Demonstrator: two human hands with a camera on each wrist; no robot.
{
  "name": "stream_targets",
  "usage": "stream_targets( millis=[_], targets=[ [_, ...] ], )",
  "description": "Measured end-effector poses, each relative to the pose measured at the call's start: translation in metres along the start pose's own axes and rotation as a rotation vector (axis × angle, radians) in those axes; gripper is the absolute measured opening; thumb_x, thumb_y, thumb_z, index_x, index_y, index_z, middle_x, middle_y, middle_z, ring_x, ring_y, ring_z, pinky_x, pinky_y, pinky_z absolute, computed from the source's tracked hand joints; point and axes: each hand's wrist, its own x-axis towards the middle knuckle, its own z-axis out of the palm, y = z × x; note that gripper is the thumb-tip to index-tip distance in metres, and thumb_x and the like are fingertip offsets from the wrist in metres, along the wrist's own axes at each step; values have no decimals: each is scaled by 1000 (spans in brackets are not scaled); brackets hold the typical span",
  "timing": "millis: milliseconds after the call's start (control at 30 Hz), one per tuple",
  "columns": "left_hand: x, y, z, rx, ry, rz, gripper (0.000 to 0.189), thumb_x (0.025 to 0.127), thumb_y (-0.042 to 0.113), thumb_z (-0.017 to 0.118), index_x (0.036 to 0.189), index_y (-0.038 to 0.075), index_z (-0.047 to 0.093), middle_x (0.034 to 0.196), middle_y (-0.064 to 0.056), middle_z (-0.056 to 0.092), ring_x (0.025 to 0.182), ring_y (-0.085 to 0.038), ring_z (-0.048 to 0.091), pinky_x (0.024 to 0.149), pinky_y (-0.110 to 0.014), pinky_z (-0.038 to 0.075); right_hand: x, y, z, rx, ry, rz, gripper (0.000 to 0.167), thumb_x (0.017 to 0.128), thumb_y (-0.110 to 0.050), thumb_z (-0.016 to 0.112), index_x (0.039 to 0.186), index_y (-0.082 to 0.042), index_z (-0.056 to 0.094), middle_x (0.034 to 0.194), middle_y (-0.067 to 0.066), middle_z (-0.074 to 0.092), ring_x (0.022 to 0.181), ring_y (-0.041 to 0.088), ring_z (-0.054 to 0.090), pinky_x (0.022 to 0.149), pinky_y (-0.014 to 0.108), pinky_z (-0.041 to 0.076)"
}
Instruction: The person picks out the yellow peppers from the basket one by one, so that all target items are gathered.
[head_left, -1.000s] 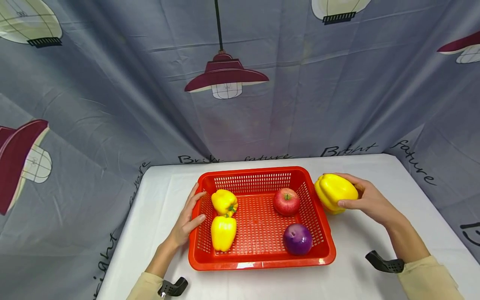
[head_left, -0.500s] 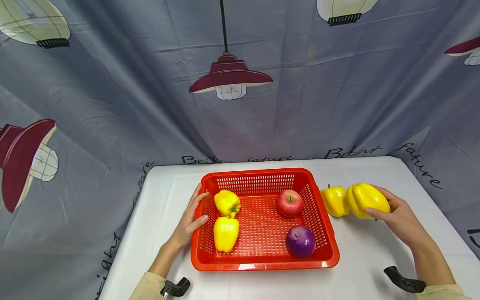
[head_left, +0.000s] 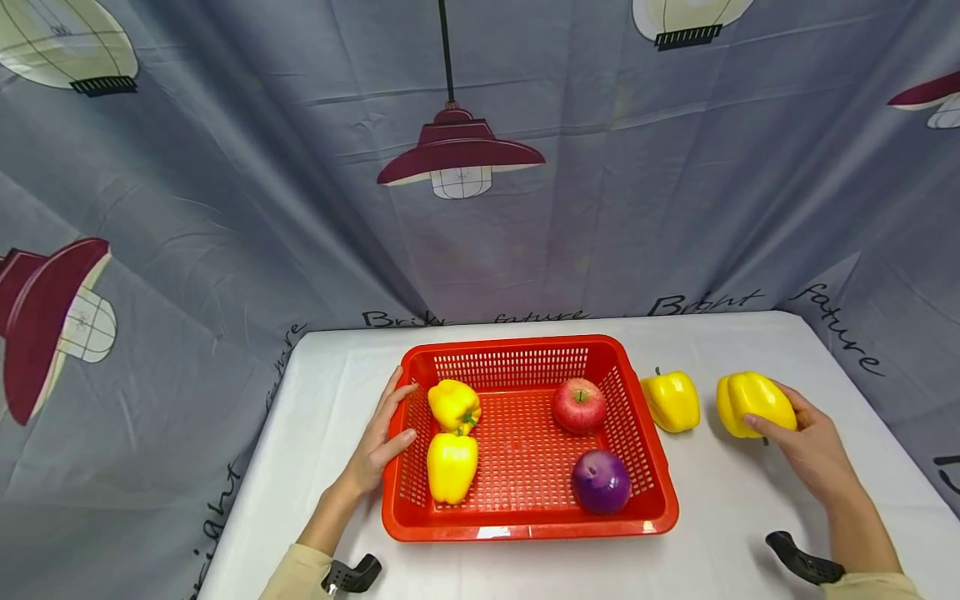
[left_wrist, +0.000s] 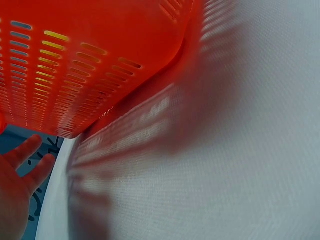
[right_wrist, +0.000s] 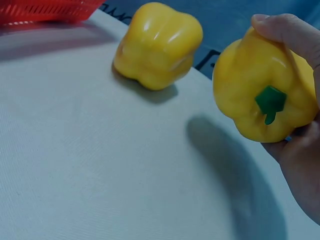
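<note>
My right hand (head_left: pixel 817 442) grips a yellow bell pepper (head_left: pixel 750 400), thumb on the near side. In the right wrist view that bell pepper (right_wrist: pixel 260 75) shows its green stem and hangs over the white table, its shadow apart below. A second yellow bell pepper (head_left: pixel 673 403) lies on the table between it and the red basket (head_left: pixel 528 532). Extended fingers of my left hand (head_left: pixel 375 446) touch the basket's left rim; in the left wrist view, the left hand (left_wrist: pixel 20 185) shows spread fingers beside the slotted wall.
Inside the basket, two yellow bell peppers (head_left: pixel 452 467) lie at the left, a red apple (head_left: pixel 579 406) and a round purple thing (head_left: pixel 601 482) at the right. A white cloth covers the table (head_left: pixel 720 533). Behind it hangs a grey curtain (head_left: pixel 300 208) printed with lamps.
My right hand has carried its bell pepper rightward from the basket's right side. The bell pepper beneath has come into view on the table. My left hand stays at the rim.
</note>
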Motion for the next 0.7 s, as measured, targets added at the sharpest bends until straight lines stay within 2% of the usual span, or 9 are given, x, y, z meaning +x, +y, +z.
stream_targets(
  millis=[133,267,400,567,700],
  targets=[
    [0,1,0,0,0,-6,65,91,24,53,152,6,39,169,0,5,149,-33,19,104,-35,40,3,7,6,-11,-2,22,79,95,-36,71,159,-10,32,124,-19,45,101,1,42,75,10,36],
    [0,1,1,7,-1,-9,64,91,24,53,151,6,39,169,0,4,149,-34,19,104,-39,41,6,13,13,-39,-22,54,83,95,-40,70,158,-4,30,134,4,48,104,6,42,82,20,37],
    [0,1,1,14,3,-8,64,91,24,53,151,7,40,169,0,5,149,-33,19,105,-46,41,11,13,16,-87,-39,97,87,95,-47,67,158,-1,26,145,25,40,109,20,42,85,36,39],
    [0,2,2,18,-2,-9,64,91,25,53,152,7,39,169,1,5,149,-34,19,105,-49,41,15,9,17,-116,-63,117,91,95,-51,65,158,1,24,147,33,37,113,38,41,80,43,41],
    [-1,1,1,24,6,-1,64,91,25,53,151,7,40,169,0,5,150,-33,17,106,-47,39,18,7,18,-119,-76,118,93,95,-51,64,157,3,22,146,36,35,116,47,40,85,57,42]
  ],
)
